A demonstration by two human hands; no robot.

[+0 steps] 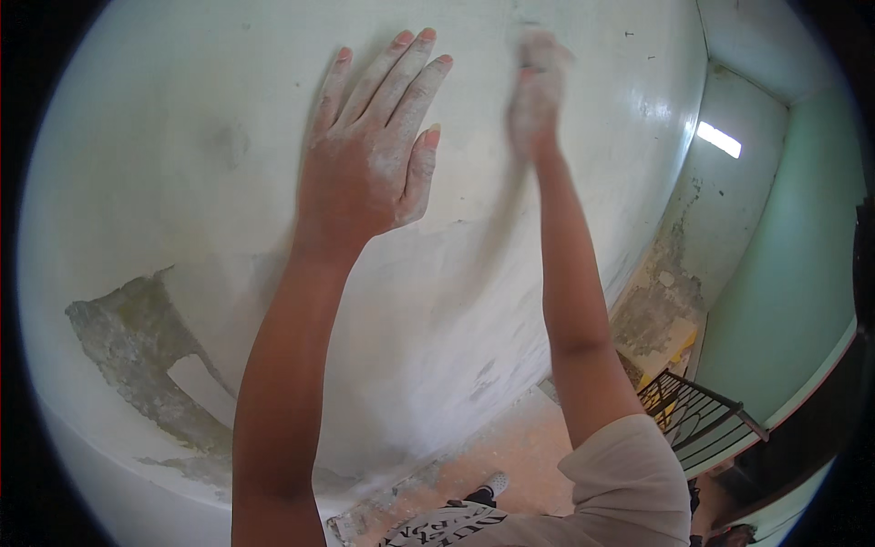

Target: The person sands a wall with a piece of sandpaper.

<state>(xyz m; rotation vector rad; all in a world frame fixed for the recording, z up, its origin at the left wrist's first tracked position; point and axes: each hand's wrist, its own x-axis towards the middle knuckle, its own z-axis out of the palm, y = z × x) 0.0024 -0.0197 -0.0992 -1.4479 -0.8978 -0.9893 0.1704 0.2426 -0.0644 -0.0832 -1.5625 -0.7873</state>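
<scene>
My left hand [369, 143] lies against the pale painted wall [424, 287], palm towards it, fingers extended and a little apart, coated in white dust. Higher up and to the right, my right hand [540, 96] is at the same wall, blurred and dusty, its fingers bent. Whether it holds anything cannot be made out. At the lower left of the wall, a rough grey patch of bare plaster [130, 335] shows where the paint has come off. Smoother whitish areas lie below both hands.
Two nails [629, 34] stick out of the wall at upper right. A dark metal railing [704, 403] stands at the lower right, before a green wall [786, 273]. White debris lies on the reddish floor [533, 444] along the wall's foot, near a shoe [497, 483].
</scene>
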